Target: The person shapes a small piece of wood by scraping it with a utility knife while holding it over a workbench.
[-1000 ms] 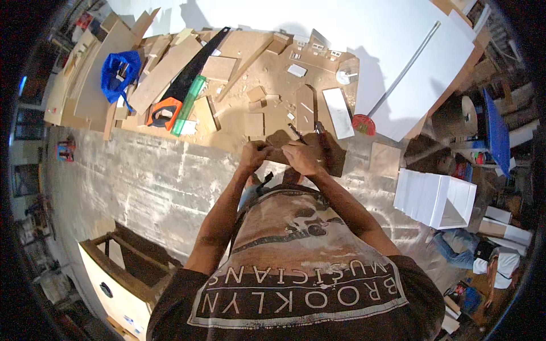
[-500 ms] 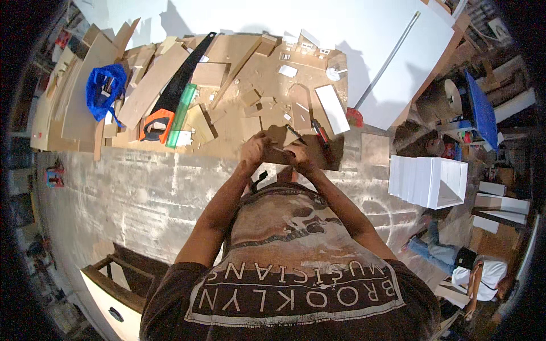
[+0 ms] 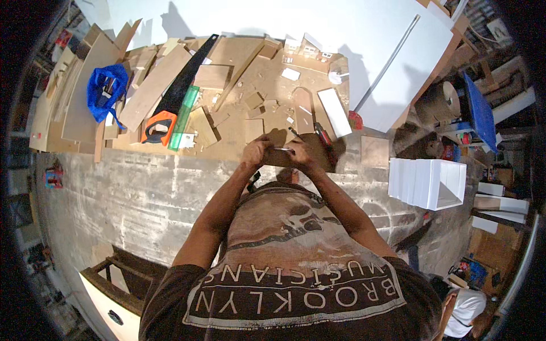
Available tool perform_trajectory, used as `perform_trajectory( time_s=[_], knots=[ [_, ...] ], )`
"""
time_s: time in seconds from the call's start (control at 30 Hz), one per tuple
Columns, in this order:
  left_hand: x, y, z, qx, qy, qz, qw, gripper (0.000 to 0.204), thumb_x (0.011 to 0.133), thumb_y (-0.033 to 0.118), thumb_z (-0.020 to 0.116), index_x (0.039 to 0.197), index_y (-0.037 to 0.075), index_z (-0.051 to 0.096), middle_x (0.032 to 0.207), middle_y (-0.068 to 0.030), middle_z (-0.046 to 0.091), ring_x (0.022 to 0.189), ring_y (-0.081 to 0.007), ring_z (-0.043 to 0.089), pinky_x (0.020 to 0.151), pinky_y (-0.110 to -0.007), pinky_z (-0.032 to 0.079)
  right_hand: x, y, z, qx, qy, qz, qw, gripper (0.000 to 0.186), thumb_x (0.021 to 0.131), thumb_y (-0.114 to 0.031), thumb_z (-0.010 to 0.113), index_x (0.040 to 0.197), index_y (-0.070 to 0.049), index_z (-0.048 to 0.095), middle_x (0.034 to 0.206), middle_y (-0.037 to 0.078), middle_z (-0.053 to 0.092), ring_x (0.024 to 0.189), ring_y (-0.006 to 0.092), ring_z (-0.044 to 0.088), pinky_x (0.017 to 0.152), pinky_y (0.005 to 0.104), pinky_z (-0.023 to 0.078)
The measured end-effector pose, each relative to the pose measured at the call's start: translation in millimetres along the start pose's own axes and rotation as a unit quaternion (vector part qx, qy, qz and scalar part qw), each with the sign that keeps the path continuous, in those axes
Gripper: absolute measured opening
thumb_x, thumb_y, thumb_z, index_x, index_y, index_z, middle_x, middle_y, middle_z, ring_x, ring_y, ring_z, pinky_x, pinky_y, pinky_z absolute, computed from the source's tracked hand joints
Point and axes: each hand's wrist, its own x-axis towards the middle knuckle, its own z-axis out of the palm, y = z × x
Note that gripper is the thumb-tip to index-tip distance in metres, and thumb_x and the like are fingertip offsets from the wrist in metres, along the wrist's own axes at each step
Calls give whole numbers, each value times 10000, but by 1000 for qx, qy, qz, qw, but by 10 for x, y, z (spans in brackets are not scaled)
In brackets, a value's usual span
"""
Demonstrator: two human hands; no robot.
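My left hand (image 3: 257, 151) and my right hand (image 3: 299, 154) are close together over the table's near edge. Both have their fingers closed on a small thin piece with a white edge (image 3: 280, 149); its exact kind cannot be made out. Just beyond my right fingers is a slim black pen-like tool (image 3: 294, 132). Right of that lies a red and black hand tool (image 3: 323, 135), partly in shadow. A white rectangular strip (image 3: 334, 112) rests farther back, beside a pointed brown board (image 3: 303, 111).
Left on the table lie a handsaw with an orange handle (image 3: 160, 127), a green clear ruler (image 3: 183, 116) and a blue bag (image 3: 106, 91). Wood offcuts (image 3: 213, 76) are scattered about. White box-like cabinet (image 3: 424, 182) stands at right; a drawer (image 3: 116, 290) sits lower left. Another person (image 3: 465, 312) is lower right.
The piece in my hands has turned so a white edge shows, with my hands barely shifted. The other person at right has moved lower in the view.
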Motion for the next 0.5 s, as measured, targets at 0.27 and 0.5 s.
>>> perform_trajectory(
  time_s=[0.27, 0.5],
  knots=[
    [34, -143, 186, -224, 52, -40, 972, 264, 829, 165, 595, 1070, 173, 704, 1069, -47, 685, 914, -247, 667, 795, -342, 544, 4, 19, -22, 2, -13, 36, 999, 380, 840, -382, 622, 916, -13, 670, 874, 174, 649, 873, 350, 627, 769, 425, 481],
    [10, 14, -46, -73, -58, -8, 996, 261, 865, 209, 563, 1089, 159, 688, 1151, -41, 648, 976, -219, 647, 840, -310, 526, -7, -147, -84, 4, 20, 21, 1000, 363, 849, -371, 616, 906, -17, 664, 893, 176, 643, 860, 359, 624, 770, 426, 484]
  ],
)
